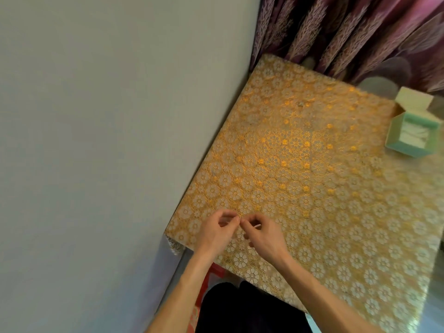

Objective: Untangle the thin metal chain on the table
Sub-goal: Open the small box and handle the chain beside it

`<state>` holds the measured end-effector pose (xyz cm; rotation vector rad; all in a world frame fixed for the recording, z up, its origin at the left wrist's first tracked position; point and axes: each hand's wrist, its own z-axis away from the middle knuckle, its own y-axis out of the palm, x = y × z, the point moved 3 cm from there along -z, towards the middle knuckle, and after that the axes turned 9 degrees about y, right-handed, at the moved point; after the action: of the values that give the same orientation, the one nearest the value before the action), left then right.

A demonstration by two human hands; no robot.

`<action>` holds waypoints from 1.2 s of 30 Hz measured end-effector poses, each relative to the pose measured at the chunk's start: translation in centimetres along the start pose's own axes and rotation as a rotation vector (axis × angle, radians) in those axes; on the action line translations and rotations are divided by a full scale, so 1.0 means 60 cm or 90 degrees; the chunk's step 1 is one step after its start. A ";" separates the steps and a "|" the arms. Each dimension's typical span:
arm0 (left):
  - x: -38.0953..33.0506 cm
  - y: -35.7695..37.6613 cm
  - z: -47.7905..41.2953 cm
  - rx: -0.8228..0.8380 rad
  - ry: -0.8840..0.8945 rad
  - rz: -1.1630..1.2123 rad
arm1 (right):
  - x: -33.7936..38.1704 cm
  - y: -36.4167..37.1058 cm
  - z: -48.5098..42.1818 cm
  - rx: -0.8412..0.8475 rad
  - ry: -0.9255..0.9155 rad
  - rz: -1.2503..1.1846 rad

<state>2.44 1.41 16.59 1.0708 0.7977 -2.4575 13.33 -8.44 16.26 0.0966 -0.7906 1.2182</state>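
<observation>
Single view, head-mounted, wide-angle. It looks forward and steeply down on the table from its near edge, rolled so the table's edges run diagonally across frame. Close range: forearms enter from the bottom, with the left hand and right hand lower centre by the table's near-left corner. The far edge meets the curtain top right. The wall fills the left half.

Two hands, left hand and right hand; one table, one open box, one curtain.
</observation>
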 end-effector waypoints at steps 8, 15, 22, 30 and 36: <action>-0.063 0.001 0.067 0.151 0.208 -0.349 | -0.006 -0.166 0.166 -0.168 -0.059 -0.002; -0.098 0.016 0.138 0.331 0.271 -0.567 | -0.123 -0.229 0.330 -0.320 -0.029 -0.119; -0.142 0.083 0.220 0.314 0.330 -0.600 | -0.255 -0.237 0.482 -0.436 -0.007 -0.218; -0.142 0.254 0.374 0.300 0.410 -0.567 | -0.467 -0.279 0.633 -0.542 -0.013 -0.239; -0.107 0.416 0.505 0.347 0.406 -0.449 | -0.628 -0.311 0.736 -0.587 0.041 -0.263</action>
<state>2.49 -36.25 29.39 2.1524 0.7808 -3.0408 3.31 -66.26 32.81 -0.5086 -1.1402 0.3899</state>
